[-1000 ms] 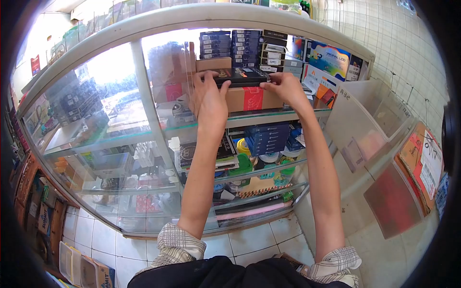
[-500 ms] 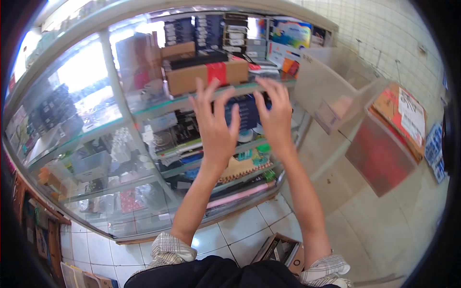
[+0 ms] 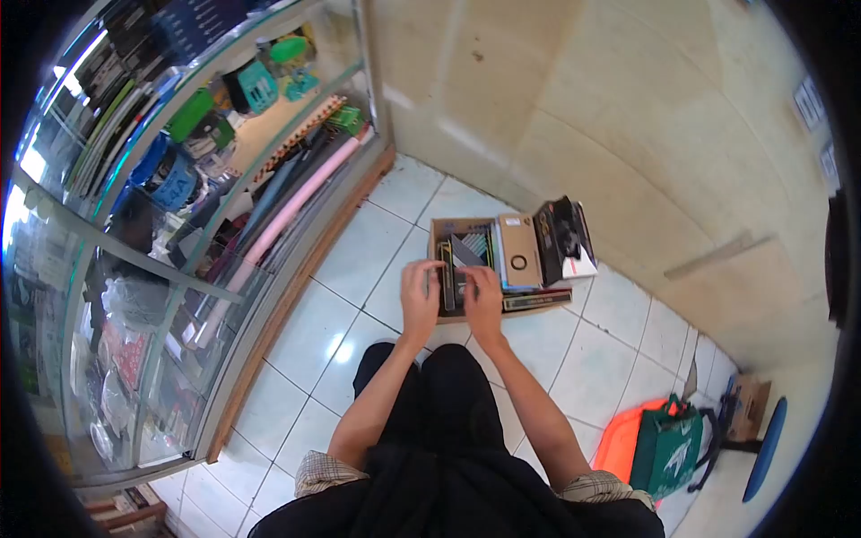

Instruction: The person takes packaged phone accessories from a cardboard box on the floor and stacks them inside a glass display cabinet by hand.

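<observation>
Floor point(image 3: 359, 255): pale tiles.
Slim black box point(image 3: 449, 289): inside the cardboard carton point(image 3: 465, 225), by its left edge.
Left hand point(image 3: 420, 294): fingers bent at it, grip unclear.
Right hand point(image 3: 484, 299): fingers bent beside it; grip cannot be told.
Glass cabinet point(image 3: 289, 309): floor's left edge.
Green bag point(image 3: 659, 457): floor's right edge.

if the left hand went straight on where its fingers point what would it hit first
Most likely the slim black box inside the open cardboard carton: the left hand's fingertips are right by it, though whether they already touch is unclear.
</observation>
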The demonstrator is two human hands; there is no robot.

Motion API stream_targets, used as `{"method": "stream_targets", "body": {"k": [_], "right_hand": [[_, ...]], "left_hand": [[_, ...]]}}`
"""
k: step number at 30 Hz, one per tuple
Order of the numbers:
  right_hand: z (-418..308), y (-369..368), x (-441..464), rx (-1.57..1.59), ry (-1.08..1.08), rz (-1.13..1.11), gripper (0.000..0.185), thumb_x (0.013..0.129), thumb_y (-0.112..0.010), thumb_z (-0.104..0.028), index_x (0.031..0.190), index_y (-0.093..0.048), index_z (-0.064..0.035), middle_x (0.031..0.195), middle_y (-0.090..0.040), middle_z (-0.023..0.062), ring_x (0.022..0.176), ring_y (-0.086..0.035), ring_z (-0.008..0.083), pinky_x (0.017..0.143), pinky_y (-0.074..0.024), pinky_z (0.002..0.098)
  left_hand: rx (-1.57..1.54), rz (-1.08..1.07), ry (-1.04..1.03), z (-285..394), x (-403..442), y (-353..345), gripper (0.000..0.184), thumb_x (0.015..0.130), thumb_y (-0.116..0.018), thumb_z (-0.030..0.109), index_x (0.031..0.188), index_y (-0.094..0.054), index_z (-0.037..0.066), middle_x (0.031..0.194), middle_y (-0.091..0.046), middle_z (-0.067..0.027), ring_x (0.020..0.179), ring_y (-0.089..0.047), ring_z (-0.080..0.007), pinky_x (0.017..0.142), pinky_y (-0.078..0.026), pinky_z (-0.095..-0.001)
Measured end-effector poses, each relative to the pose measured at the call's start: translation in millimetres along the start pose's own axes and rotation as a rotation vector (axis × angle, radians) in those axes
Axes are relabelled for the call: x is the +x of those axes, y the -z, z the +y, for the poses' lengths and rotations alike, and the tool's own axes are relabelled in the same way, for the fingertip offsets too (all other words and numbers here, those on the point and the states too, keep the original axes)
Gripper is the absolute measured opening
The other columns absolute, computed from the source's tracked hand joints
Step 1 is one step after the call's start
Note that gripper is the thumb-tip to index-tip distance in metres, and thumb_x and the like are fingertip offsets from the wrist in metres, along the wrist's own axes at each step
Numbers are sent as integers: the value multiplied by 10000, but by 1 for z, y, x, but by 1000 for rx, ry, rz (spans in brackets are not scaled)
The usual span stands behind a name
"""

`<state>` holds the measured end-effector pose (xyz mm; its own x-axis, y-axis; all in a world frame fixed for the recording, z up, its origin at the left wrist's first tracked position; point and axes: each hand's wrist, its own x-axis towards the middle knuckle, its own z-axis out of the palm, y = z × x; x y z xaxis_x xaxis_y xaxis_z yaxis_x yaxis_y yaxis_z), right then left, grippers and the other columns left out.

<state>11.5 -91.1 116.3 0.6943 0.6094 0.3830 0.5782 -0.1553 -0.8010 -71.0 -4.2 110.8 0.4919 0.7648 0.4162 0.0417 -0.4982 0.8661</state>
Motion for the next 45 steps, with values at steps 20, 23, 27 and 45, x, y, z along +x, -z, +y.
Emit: {"method": "stream_targets", "body": {"k": [20, 23, 27, 45], "right_hand": [[124, 31, -5, -655, -184, 44, 488, 756, -599, -109, 1205, -418, -44, 1235, -345, 239, 1096, -338, 383, 915, -292, 480], [126, 31, 1, -532, -249, 127, 462, 757, -598, -105, 1190, -441, -70, 1206, -368, 224, 1060, -354, 375, 898, -297, 480], [123, 35, 2, -458, -266, 58, 463, 754, -598, -84, 1188, -435, -65, 1206, -354, 222, 1066, -364, 367, 914, -298, 460], [-115, 35, 39, 736, -75, -445, 471, 827, -553, -69, 1257, -366, -27, 1145, -420, 99, 859, -535, 138, 765, -454, 272]], "left_hand": [[-46, -375, 317, -53, -16, -160, 414, 837, -477, 73, 1235, -396, -10, 1142, -432, -194, 1017, -467, -324, 846, -408, -365], [17, -369, 398, -51, -13, -159, 422, 835, -490, 81, 1238, -400, -7, 1114, -464, -194, 1000, -488, -326, 828, -420, -357], [-131, -360, 474, -56, -9, -154, 442, 824, -511, 64, 1246, -396, -1, 1029, -556, -178, 906, -562, -301, 770, -450, -330], [-550, -164, 522, 108, 29, 123, 385, 901, -406, 187, 1266, -386, 67, 1152, -469, -70, 1023, -522, -182, 802, -484, -330]]}}
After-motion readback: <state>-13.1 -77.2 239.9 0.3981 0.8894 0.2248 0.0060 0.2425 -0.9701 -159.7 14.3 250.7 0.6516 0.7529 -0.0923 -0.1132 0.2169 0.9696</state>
